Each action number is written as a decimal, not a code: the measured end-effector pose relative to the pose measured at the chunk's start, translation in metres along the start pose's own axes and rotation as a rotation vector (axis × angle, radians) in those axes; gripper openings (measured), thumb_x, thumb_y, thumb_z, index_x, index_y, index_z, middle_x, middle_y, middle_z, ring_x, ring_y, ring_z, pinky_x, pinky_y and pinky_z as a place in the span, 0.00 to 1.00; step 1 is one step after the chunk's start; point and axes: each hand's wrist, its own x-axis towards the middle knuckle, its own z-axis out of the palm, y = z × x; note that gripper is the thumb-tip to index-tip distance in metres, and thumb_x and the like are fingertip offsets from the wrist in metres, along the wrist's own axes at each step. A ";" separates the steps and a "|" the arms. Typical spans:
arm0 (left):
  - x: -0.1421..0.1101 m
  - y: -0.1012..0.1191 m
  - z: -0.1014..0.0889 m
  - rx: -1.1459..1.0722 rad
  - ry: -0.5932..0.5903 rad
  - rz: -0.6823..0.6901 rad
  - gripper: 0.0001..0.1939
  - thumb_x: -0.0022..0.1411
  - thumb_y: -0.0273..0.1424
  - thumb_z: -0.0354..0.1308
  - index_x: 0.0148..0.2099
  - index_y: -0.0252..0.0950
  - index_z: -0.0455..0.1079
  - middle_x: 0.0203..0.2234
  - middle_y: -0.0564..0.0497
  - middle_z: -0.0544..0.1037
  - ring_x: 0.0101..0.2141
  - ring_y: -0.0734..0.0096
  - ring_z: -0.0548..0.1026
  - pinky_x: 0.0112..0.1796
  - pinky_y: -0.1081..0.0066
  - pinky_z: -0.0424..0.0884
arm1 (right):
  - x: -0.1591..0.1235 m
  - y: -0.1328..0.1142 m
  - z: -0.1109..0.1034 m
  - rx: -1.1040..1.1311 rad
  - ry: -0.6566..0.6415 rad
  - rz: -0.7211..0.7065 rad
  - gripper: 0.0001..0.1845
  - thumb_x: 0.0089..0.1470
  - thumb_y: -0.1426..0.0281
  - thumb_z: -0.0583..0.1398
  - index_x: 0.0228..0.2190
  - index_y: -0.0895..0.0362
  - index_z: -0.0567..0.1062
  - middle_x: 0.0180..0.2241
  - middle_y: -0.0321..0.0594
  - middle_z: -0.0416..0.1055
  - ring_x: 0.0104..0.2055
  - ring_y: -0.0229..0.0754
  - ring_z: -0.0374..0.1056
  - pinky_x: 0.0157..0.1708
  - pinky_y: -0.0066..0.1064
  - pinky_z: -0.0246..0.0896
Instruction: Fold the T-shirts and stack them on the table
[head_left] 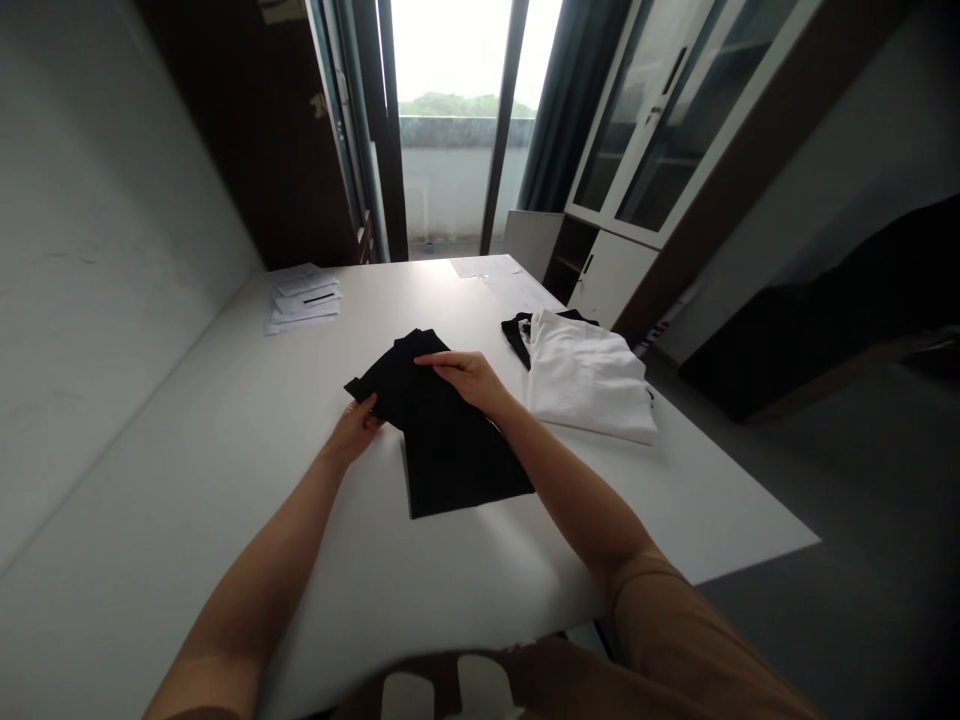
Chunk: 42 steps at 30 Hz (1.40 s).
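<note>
A black T-shirt (461, 455), folded lengthwise, lies on the white table (300, 560) in front of me. Its sleeve points left and its body runs toward me. At the sleeve's lower edge, my left hand (360, 428) grips the cloth, thumb on top and the other fingers mostly hidden beneath. My right hand (469, 378) rests on the upper part of the shirt near the shoulder, index finger stretched out to the left across the fabric. The right forearm covers part of the shirt's right edge.
Right of the shirt lies a folded white garment (589, 380) with black cloth (516, 335) under it. A stack of papers (304, 300) sits at the far left, and paper sheets (517, 285) lie at the far edge. A wall borders the left; a glass-door cabinet (652, 120) stands at right.
</note>
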 end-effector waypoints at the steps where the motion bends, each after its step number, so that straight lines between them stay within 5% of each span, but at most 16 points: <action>1: 0.000 -0.001 0.002 -0.005 0.010 0.006 0.19 0.57 0.36 0.72 0.49 0.39 0.74 0.38 0.52 0.82 0.40 0.68 0.80 0.44 0.68 0.76 | -0.001 -0.005 0.001 -0.017 -0.017 -0.016 0.16 0.60 0.61 0.61 0.45 0.50 0.85 0.48 0.37 0.80 0.51 0.46 0.74 0.55 0.38 0.66; 6: -0.002 -0.002 0.009 0.036 0.022 0.100 0.17 0.59 0.38 0.69 0.48 0.39 0.76 0.49 0.47 0.80 0.52 0.62 0.76 0.51 0.65 0.73 | -0.007 -0.024 0.004 -0.121 -0.031 -0.058 0.15 0.61 0.61 0.61 0.45 0.50 0.85 0.46 0.38 0.80 0.49 0.46 0.75 0.52 0.36 0.67; 13: -0.009 0.005 0.009 0.117 -0.111 0.052 0.16 0.64 0.43 0.63 0.48 0.39 0.76 0.48 0.45 0.81 0.52 0.58 0.77 0.51 0.59 0.72 | -0.002 -0.043 -0.026 -0.262 0.097 -0.134 0.15 0.61 0.62 0.62 0.45 0.51 0.85 0.45 0.38 0.81 0.47 0.47 0.75 0.50 0.38 0.69; 26: -0.012 0.006 0.007 0.101 -0.147 0.053 0.18 0.63 0.39 0.65 0.51 0.34 0.76 0.43 0.43 0.82 0.48 0.59 0.80 0.56 0.56 0.70 | 0.085 -0.082 -0.085 -0.502 0.276 -0.378 0.17 0.62 0.74 0.56 0.46 0.61 0.83 0.42 0.36 0.80 0.47 0.43 0.75 0.47 0.34 0.72; 30: -0.012 0.005 0.004 0.104 -0.145 0.057 0.18 0.63 0.39 0.65 0.51 0.34 0.76 0.43 0.43 0.82 0.47 0.61 0.80 0.56 0.57 0.69 | 0.093 -0.076 -0.141 -0.479 0.316 -0.360 0.20 0.64 0.73 0.54 0.51 0.66 0.80 0.45 0.39 0.79 0.40 0.34 0.76 0.40 0.26 0.68; 34: -0.009 0.001 0.007 0.160 -0.122 0.074 0.19 0.62 0.40 0.66 0.49 0.32 0.78 0.40 0.42 0.83 0.44 0.61 0.80 0.56 0.56 0.70 | 0.075 -0.065 -0.229 -0.432 0.511 -0.038 0.25 0.61 0.73 0.55 0.56 0.74 0.74 0.47 0.55 0.78 0.31 0.24 0.71 0.33 0.25 0.58; 38: -0.006 -0.004 0.009 0.243 -0.131 0.118 0.20 0.59 0.41 0.67 0.47 0.32 0.79 0.39 0.42 0.83 0.43 0.59 0.80 0.55 0.55 0.70 | 0.021 -0.028 -0.305 -0.516 0.749 0.207 0.23 0.59 0.76 0.61 0.56 0.70 0.75 0.46 0.59 0.78 0.24 0.23 0.65 0.32 0.27 0.57; 42: -0.004 -0.008 0.008 0.285 -0.124 0.134 0.20 0.59 0.42 0.67 0.47 0.32 0.79 0.39 0.42 0.83 0.42 0.60 0.80 0.53 0.57 0.72 | -0.048 0.033 -0.337 -0.514 0.826 0.496 0.23 0.60 0.84 0.59 0.57 0.69 0.74 0.41 0.61 0.80 0.23 0.30 0.68 0.32 0.29 0.64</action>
